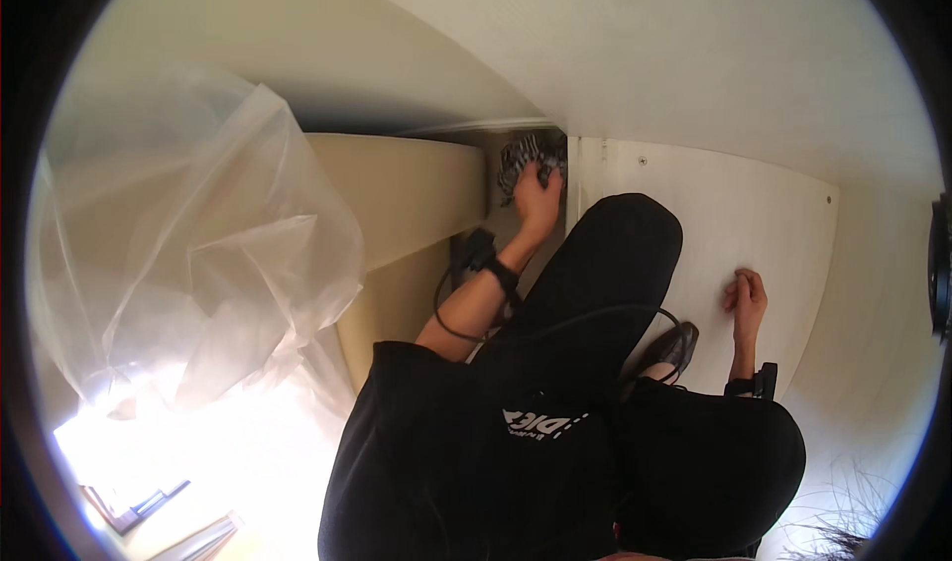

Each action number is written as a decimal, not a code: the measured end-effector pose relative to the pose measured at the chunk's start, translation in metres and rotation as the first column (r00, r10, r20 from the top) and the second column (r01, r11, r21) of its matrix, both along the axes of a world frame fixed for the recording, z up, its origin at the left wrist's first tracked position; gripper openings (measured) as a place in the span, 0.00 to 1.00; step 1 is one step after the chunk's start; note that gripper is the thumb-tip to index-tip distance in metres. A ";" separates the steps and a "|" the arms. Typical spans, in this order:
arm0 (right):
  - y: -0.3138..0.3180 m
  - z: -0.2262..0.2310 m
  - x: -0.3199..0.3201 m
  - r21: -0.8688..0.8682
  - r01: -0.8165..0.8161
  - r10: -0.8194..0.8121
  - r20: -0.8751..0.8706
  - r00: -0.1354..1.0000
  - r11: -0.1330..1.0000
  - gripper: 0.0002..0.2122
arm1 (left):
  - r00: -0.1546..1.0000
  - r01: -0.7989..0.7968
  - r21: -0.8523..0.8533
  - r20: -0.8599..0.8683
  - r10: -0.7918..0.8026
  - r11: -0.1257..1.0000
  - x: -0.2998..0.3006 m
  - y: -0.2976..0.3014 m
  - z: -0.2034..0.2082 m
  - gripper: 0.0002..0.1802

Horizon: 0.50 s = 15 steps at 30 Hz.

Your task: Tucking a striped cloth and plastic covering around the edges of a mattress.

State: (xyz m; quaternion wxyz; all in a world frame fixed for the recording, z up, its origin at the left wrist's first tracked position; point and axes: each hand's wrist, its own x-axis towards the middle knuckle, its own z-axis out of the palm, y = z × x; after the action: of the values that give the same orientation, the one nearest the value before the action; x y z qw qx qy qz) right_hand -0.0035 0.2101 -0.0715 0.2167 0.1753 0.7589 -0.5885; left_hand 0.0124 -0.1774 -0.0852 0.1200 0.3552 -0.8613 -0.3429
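Observation:
My left hand (538,199) reaches into the narrow gap between the beige furniture side and the white panel. Its fingers press into a crumpled black-and-white striped cloth (520,159) in that gap's far corner. My right hand (746,293) is loosely curled over the white panel (734,204), right of my knee, and nothing shows in its fingers. Whether the right hand touches the panel I cannot tell. Each wrist wears a black strap with a small device, and a dark cable (585,313) loops across my legs.
A beige padded furniture side (407,184) borders the gap on the left. Translucent plastic sheeting (198,244) hangs over it. Pale walls (635,56) close in at the far side and right. My bent knees and a dark shoe (674,347) fill the middle.

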 end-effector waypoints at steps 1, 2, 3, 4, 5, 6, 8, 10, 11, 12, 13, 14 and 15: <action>-0.001 -0.001 -0.001 0.024 0.008 -0.008 0.003 1.000 1.000 0.08 | 0.992 -0.040 0.124 0.120 0.025 0.991 0.016 -0.004 0.008 0.17; -0.002 -0.002 -0.002 0.018 0.002 -0.002 0.005 1.000 1.000 0.08 | 0.992 -0.047 0.119 0.122 0.032 0.992 0.023 -0.011 0.008 0.17; -0.005 -0.001 -0.002 -0.001 0.009 -0.009 0.009 1.000 1.000 0.08 | 0.996 -0.080 0.024 0.052 0.079 0.997 0.034 -0.019 0.007 0.21; -0.006 -0.001 -0.001 -0.019 0.019 -0.018 0.015 1.000 1.000 0.08 | 0.993 -0.116 -0.067 -0.021 0.115 0.991 0.042 -0.025 0.005 0.26; -0.004 -0.003 0.000 -0.024 0.013 -0.013 0.023 1.000 1.000 0.08 | 0.993 -0.121 -0.073 -0.013 0.121 0.990 0.043 -0.027 -0.002 0.26; -0.005 -0.004 -0.001 -0.023 0.002 -0.002 -0.002 1.000 1.000 0.08 | 0.990 0.067 -0.241 0.138 -0.034 0.968 0.037 -0.032 -0.004 0.29; -0.002 -0.003 0.000 -0.023 -0.021 0.021 -0.015 1.000 1.000 0.09 | 0.918 0.238 -0.325 0.382 -0.103 0.915 0.018 -0.031 -0.009 0.34; 0.003 -0.002 0.001 0.009 0.019 -0.018 -0.034 0.999 1.000 0.08 | 0.890 0.198 -0.290 0.453 -0.048 0.936 -0.005 -0.028 -0.020 0.36; 0.001 -0.002 0.002 -0.022 0.016 -0.017 -0.048 0.999 1.000 0.09 | 0.901 0.067 -0.230 0.433 0.040 0.971 -0.012 -0.031 -0.028 0.37; 0.005 -0.001 0.003 -0.015 0.009 -0.010 -0.042 0.999 1.000 0.09 | 0.900 -0.067 -0.155 0.416 0.127 0.986 -0.019 -0.029 -0.036 0.38; 0.003 -0.003 0.003 -0.026 -0.001 0.000 -0.038 0.999 1.000 0.09 | 0.897 -0.079 -0.165 0.419 0.142 0.983 -0.021 -0.039 -0.046 0.38; -0.011 -0.008 0.002 -0.066 -0.020 0.017 -0.033 0.999 0.998 0.09 | 0.919 -0.112 -0.162 0.358 0.164 0.980 -0.013 -0.066 -0.055 0.39; -0.009 -0.006 0.002 -0.058 -0.022 0.020 -0.029 0.999 0.998 0.09 | 0.942 -0.123 -0.112 0.300 0.151 0.986 -0.015 -0.062 -0.062 0.39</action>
State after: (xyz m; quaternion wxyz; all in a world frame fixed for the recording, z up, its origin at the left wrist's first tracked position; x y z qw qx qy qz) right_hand -0.0012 0.2014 -0.0780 0.2173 0.1527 0.7462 -0.6104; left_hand -0.0029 -0.2391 -0.1467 0.0243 0.4574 -0.8574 -0.2346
